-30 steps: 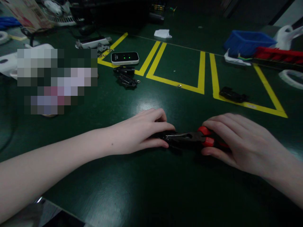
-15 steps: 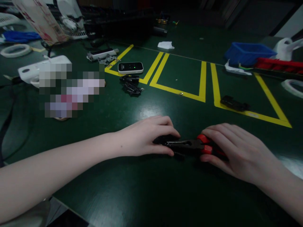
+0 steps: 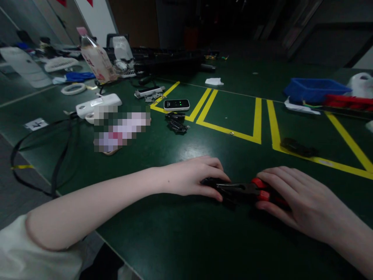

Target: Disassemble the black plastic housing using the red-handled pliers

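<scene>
My right hand (image 3: 294, 198) is closed around the red handles of a pair of long-nose pliers (image 3: 246, 188), whose dark jaws point left. The jaws reach to a small black part (image 3: 211, 182) that my left hand (image 3: 204, 177) grips between thumb and fingers, low over the table. Most of that part is hidden by the fingers and the jaws, so its kind does not show. Whether the jaws are clamped on it I cannot make out. Beyond the hands lie black plastic pieces (image 3: 176, 123) and, to the right, another dark part (image 3: 298, 147).
Yellow tape (image 3: 230, 134) marks areas on the green table (image 3: 175, 241). A white device with green lights (image 3: 176, 104), a small ring (image 3: 231, 133), a blue bin (image 3: 317, 91) and a red rack (image 3: 348, 102) lie farther back. At left are a bottle (image 3: 97, 58) and a black strap (image 3: 61, 167).
The head view has tilted up and turned left, so the whole scene sits lower and farther right. Both hands keep their hold on the pliers and the black part.
</scene>
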A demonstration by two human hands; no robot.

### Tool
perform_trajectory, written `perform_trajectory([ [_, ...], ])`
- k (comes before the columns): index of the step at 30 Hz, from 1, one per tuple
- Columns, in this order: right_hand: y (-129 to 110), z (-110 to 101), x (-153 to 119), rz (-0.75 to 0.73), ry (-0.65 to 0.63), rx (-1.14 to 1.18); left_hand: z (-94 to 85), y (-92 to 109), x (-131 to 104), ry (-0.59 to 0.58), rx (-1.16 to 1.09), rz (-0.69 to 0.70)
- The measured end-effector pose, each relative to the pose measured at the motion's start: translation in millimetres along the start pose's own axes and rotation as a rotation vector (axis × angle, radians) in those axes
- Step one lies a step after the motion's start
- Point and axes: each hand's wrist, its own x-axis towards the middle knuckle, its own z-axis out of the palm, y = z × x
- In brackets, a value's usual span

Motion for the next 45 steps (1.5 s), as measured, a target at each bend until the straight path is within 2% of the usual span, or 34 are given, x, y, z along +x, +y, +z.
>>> perform_trajectory([
  [13,1.3,2.5,1.7,-0.026,0.077,-0.078,2.4,-2.4,-0.3,0.013,0.061,0.032],
  [28,6.5,0.3,1.0,-0.101,0.075,-0.214,0.1,-4.0,0.7,0.022,0.107,0.017],
  [45,0.1,-1.3,-4.0,-0.021,0.066,-0.198,0.6,-4.1,0.4,0.025,-0.06,-0.047],
])
